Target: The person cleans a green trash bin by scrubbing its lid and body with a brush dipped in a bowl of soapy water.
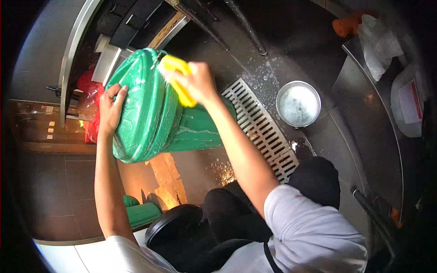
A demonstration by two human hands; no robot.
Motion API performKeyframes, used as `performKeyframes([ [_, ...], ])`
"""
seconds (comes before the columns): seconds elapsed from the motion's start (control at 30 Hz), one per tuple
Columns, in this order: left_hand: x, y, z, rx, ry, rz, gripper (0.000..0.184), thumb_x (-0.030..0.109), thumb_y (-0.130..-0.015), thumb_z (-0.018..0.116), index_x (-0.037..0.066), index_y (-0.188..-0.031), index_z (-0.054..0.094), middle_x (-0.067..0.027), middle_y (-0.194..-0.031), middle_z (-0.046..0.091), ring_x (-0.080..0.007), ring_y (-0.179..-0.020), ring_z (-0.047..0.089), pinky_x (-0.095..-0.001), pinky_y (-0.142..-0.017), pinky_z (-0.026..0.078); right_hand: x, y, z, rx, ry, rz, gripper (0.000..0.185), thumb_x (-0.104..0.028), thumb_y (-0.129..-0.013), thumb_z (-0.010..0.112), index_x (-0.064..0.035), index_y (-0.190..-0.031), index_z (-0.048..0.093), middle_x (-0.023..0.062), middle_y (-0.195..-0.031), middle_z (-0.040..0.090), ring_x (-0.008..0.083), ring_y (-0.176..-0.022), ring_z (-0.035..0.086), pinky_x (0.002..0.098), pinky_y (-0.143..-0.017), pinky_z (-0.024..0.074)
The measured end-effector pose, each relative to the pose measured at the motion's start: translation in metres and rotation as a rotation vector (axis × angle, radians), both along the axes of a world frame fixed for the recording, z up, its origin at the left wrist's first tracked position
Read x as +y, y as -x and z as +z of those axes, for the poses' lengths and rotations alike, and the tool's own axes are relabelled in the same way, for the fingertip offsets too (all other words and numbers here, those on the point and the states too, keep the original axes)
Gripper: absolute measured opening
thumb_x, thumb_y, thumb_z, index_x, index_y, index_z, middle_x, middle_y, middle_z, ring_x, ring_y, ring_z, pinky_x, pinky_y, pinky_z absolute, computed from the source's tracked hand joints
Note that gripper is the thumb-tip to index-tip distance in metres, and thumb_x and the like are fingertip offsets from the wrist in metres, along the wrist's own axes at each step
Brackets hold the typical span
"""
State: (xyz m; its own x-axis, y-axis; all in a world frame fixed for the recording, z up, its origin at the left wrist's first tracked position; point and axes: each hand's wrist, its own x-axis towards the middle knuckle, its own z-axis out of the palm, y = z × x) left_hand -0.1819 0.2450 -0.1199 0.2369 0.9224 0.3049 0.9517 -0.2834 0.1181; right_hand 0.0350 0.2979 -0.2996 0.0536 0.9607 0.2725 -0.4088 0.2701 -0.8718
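Observation:
A green lidded bin (195, 129) lies tilted in front of me, its lid (143, 102) facing left and streaked with white suds. My left hand (112, 107) grips the lid on its outer side. In my right hand (200, 84) is a yellow scrub brush (184, 94) with pale bristles, pressed near the lid's upper rim by the handle fitting. Part of the brush is hidden behind my fingers. To the right, a round metal bowl (298, 103) of foamy water stands on the floor.
A slotted drain grate (259, 129) runs between bin and bowl, with suds splashed on the dark floor. Metal legs (248, 27) stand at the top. Red plastic bags (91, 107) are behind the bin, another green container (142, 213) lower left, and a white tub (407, 102) far right.

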Motion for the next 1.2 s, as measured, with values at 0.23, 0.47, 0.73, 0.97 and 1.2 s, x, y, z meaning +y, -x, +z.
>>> performKeyframes([
  [0.23, 0.001, 0.001, 0.000, 0.040, -0.064, 0.033, 0.040, 0.029, -0.100, 0.062, -0.001, -0.076, 0.048, -0.0068, -0.065, 0.038, -0.0140, -0.066, 0.039, -0.0342, -0.061, 0.036, 0.071, 0.035, -0.032, -0.021, 0.086, 0.071, 0.045, -0.041, -0.073, 0.090, 0.0011, -0.073, 0.072, 0.0103, -0.066, 0.069, 0.0146, -0.058, 0.066, 0.0352, -0.054, 0.0527],
  [0.47, -0.016, 0.080, 0.007, -0.079, -0.296, 0.710, 0.054, 0.049, -0.098, 0.058, 0.003, -0.122, 0.071, -0.0210, -0.122, 0.070, -0.0276, -0.112, 0.066, -0.0389, -0.098, 0.048, 0.069, 0.053, -0.084, 0.159, 0.186, -0.060, 0.040, -0.042, -0.089, 0.075, -0.0026, -0.097, 0.072, 0.0109, -0.082, 0.073, 0.0197, -0.071, 0.070, 0.0363, -0.065, 0.0525],
  [0.73, -0.021, 0.140, -0.007, -0.965, 0.254, 0.505, 0.078, 0.064, -0.096, 0.055, 0.000, -0.140, 0.059, -0.0143, -0.130, 0.066, -0.0199, -0.110, 0.066, -0.0339, -0.098, 0.050, 0.095, 0.076, -0.047, -0.285, 0.040, -0.130, 0.044, -0.040, -0.093, 0.070, -0.0002, -0.112, 0.067, 0.0203, -0.097, 0.072, 0.0311, -0.092, 0.071, 0.0428, -0.080, 0.0522],
  [0.97, -0.037, 0.110, -0.008, -0.645, 0.085, 0.510, 0.060, 0.054, -0.102, 0.053, -0.002, -0.115, 0.073, -0.0095, -0.100, 0.075, -0.0149, -0.086, 0.069, -0.0310, -0.081, 0.054, 0.063, 0.078, -0.045, -0.132, 0.207, -0.018, 0.049, -0.050, -0.095, 0.062, -0.0041, -0.111, 0.070, 0.0193, -0.097, 0.073, 0.0370, -0.097, 0.070, 0.0459, -0.086, 0.0510],
  [1.2, -0.059, 0.173, 0.002, -0.553, 0.110, 0.429, 0.050, 0.041, -0.106, 0.052, -0.004, -0.110, 0.074, -0.0033, -0.095, 0.072, -0.0095, -0.081, 0.063, -0.0271, -0.075, 0.051, -0.077, 0.032, -0.032, -0.390, 0.138, -0.031, 0.044, -0.047, -0.093, 0.068, -0.0041, -0.085, 0.070, 0.0115, -0.066, 0.067, 0.0235, -0.054, 0.065, 0.0395, -0.060, 0.0514],
])
